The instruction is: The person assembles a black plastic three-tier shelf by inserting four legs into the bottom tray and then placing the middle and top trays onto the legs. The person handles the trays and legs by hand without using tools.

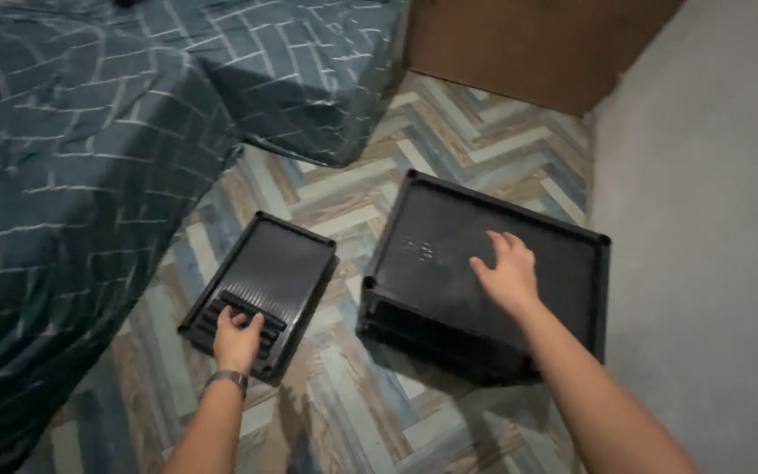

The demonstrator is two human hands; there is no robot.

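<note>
Gripping the near slotted end of the small black panel [258, 285] on the floor with left hand [238, 339], resting right hand [509, 274] flat, open, on the black stack [484, 281]—risking tipping it toward the wall [704, 228].

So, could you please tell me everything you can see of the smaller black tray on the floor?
The smaller black tray is a flat rectangle of what looks like matte plastic, with a raised rim and a slotted grille at its near end. It lies at an angle on the herringbone floor, beside the bedspread. The left hand grips the grilled end, fingers hooked into the slots.
</note>
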